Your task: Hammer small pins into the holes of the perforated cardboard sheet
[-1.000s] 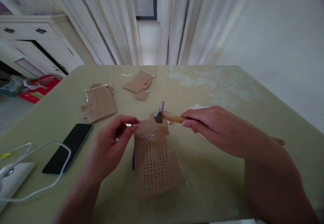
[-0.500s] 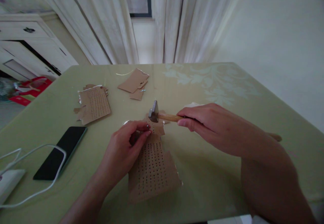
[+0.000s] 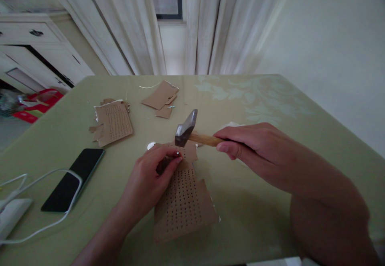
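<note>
My left hand [image 3: 153, 169] pinches a small metal nail or punch [image 3: 177, 153] between thumb and fingertips; just its shiny top shows. Beneath that hand lies a brown cardboard piece [image 3: 183, 202], torn at the edges and covered with rows of small holes. My right hand [image 3: 249, 141] is closed round the wooden handle of a hammer [image 3: 185, 128]. The hammer's steel head is raised, tilted, slightly above and beyond the left fingertips, apart from the metal top. The lower end of the nail or punch is hidden by my fingers.
Another punched cardboard stack [image 3: 116, 123] lies at the left, with plain cardboard pieces [image 3: 161, 95] farther back. A black phone [image 3: 73, 181] and a white cable [image 3: 80, 179] are at the near left. Something white [image 3: 231, 124] lies partly behind my right hand.
The hammer head has tilted back and lifted a little. My left hand keeps its pinch over the cardboard. The view has shifted slightly.
</note>
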`<action>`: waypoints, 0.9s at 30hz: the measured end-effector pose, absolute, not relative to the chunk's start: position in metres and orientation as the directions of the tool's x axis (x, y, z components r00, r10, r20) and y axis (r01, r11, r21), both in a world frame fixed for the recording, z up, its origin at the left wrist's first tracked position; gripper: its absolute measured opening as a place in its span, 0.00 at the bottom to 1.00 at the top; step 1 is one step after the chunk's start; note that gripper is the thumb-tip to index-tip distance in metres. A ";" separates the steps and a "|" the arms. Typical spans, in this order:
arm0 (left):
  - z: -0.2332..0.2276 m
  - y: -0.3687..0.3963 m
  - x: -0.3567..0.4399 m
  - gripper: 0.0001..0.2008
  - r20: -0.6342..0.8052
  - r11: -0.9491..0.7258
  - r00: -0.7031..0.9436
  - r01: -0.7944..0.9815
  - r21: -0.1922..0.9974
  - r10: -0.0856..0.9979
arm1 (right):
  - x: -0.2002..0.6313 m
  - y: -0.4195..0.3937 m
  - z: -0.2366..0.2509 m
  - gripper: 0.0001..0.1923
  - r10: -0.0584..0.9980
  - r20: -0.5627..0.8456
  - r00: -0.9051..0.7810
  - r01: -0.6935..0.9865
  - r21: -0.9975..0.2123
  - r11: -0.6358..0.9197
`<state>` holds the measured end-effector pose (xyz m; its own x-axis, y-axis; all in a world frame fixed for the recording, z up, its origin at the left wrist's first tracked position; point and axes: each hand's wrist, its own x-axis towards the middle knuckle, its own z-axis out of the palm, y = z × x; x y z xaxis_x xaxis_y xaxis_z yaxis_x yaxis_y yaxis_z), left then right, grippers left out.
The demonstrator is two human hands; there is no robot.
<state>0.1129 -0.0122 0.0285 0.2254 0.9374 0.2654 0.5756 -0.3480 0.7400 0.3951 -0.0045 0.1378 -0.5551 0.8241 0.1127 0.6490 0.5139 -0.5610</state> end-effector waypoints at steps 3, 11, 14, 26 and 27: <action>0.029 -0.013 0.113 0.05 0.281 -0.364 0.230 0.584 0.725 0.932 | 0.393 -0.006 0.137 0.18 0.805 0.113 -0.583 0.652 -0.526 0.546; 0.030 -0.013 0.113 0.06 0.290 -0.371 0.231 0.604 0.705 0.929 | 0.393 -0.009 0.138 0.19 0.816 0.129 -0.564 0.661 -0.522 0.540; 0.030 -0.013 0.113 0.06 0.293 -0.375 0.234 0.601 0.706 0.927 | 0.394 -0.009 0.138 0.19 0.813 0.127 -0.568 0.665 -0.511 0.545; 0.029 -0.014 0.112 0.05 0.335 -0.429 0.268 0.573 0.698 0.903 | 0.391 -0.009 0.135 0.20 0.793 0.061 -0.606 0.685 -0.467 0.559; 0.028 -0.014 0.112 0.05 0.342 -0.435 0.269 0.571 0.696 0.900 | 0.391 -0.009 0.135 0.20 0.800 0.070 -0.596 0.684 -0.479 0.551</action>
<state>0.1117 -0.0142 0.0279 0.2692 0.9004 0.3419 0.5714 -0.4351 0.6959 0.3910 -0.0088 0.1351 -0.5955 0.8003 0.0701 0.6836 0.5507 -0.4790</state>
